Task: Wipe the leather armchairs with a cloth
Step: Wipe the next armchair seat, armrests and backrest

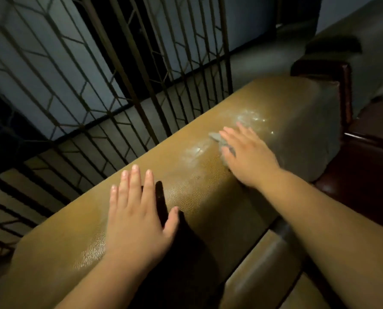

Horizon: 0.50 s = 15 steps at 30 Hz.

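Two bare forearms are seen reaching in from the bottom edge. On the near stretch of the tan leather armchair [199, 188], along its broad padded top, the left hand [137, 210] is laid flat, palm down, its fingers straight and slightly spread, the thumb set out to the side; nothing is held in it. A dark shadow is cast beside it on the leather. Farther along the same padded top, the right hand [246, 152] is pressed palm down over a small grey cloth [219, 139], of which only a crumpled edge is shown at the fingers' left side. The fingers are held out nearly straight over the cloth; the hand is blurred, so whether any of the cloth is pinched beneath cannot be told. Pale streaks are seen on the leather just beyond and beside the cloth. Dark red wooden trim [344, 85] is seen at the armchair's far end. Beyond the armchair a metal window grille [92, 85] is set, with patterned bars.
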Tool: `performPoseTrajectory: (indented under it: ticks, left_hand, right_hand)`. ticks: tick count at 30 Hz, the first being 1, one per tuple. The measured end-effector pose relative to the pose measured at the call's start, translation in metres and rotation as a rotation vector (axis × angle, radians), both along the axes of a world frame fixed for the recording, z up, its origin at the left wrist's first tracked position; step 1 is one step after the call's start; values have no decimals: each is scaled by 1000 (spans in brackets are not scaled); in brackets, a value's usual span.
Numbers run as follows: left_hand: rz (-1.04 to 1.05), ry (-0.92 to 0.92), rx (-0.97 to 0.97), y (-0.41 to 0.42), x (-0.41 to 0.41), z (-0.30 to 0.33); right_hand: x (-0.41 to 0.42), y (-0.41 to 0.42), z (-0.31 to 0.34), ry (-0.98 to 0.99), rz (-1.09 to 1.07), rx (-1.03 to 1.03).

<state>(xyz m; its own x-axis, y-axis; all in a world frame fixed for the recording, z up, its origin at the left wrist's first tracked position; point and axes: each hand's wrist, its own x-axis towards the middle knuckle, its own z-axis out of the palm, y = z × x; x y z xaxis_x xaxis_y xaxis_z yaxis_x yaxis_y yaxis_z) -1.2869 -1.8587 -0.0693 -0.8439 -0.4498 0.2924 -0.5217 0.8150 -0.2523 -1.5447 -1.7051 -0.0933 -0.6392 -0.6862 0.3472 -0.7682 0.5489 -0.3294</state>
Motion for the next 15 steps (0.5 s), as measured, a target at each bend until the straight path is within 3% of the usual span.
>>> performPoseTrajectory:
  ticks: [3, 7, 10, 12, 15]
  left_hand:
    - [203, -40, 99, -34, 38, 17]
    - [312, -41, 296, -45, 46, 13]
    - [301, -6, 295, -45, 40, 5]
    - [302, -5, 277, -46, 42, 2]
    - [288, -27, 262, -46, 43, 0]
  right_hand:
    - [15, -29, 23, -57, -79, 27]
    - [123, -74, 18, 42, 290, 95]
    - [128, -79, 19, 57, 427, 156]
    - [87, -73, 23, 75, 330, 189]
    - [30, -66, 36, -52, 47, 233]
